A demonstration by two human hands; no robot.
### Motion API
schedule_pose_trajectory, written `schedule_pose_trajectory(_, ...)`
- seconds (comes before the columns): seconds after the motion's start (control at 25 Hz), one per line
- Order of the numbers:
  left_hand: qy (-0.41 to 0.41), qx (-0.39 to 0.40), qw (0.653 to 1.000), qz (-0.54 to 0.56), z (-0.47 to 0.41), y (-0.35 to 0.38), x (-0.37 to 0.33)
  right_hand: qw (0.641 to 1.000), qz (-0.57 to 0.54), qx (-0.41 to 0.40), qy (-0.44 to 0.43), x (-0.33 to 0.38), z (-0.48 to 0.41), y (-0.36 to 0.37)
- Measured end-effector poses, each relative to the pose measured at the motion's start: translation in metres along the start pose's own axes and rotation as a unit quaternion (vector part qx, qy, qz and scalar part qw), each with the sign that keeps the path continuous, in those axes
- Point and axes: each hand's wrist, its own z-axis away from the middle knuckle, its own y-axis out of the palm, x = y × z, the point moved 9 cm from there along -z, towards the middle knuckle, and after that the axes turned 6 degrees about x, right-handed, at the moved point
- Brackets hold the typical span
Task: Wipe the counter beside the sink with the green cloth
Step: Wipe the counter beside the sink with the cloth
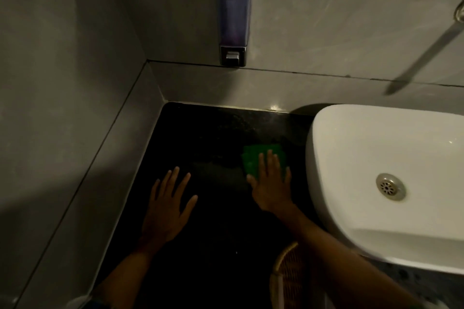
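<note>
The black counter (213, 138) fills the corner left of the white sink (364, 158). A folded green cloth (253, 158) lies flat on it close to the sink's left rim. My right hand (271, 183) presses flat on the cloth's near half, fingers spread and pointing toward the wall. My left hand (168, 203) rests palm down on the bare counter to the left, fingers apart, holding nothing. Part of the cloth is hidden under my right hand.
Grey tiled walls (75, 108) close the counter at the left and back. A soap dispenser (234, 15) hangs on the back wall above the counter. A metal tap spout (426, 52) reaches over the sink. A wicker basket (288, 281) stands below the counter's front edge.
</note>
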Motion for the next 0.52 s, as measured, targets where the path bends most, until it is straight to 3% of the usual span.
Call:
schedule_pose_trajectory(0.08,-0.014,-0.004,1.0,-0.001,-0.003,-0.001,-0.002,0.995,-0.039,-0.052,0.08,-0.016,-0.042,-0.023)
schedule_pose_trajectory(0.2,-0.034,0.002,0.999,-0.012,-0.002,0.003,-0.001,0.989,-0.06,-0.103,0.087,0.009,-0.098,-0.05)
schedule_pose_trajectory(0.32,-0.042,-0.004,0.998,-0.052,-0.007,0.005,0.003,0.998,0.016,-0.048,-0.043,0.092,-0.128,-0.039)
schedule_pose_trajectory(0.44,-0.035,-0.02,0.997,-0.07,-0.003,0.006,0.003,0.974,0.066,0.04,-0.212,0.167,-0.098,-0.002)
schedule_pose_trajectory(0.52,-0.031,-0.024,0.997,-0.067,-0.003,0.004,0.004,0.974,0.068,0.005,-0.216,0.151,-0.092,-0.015)
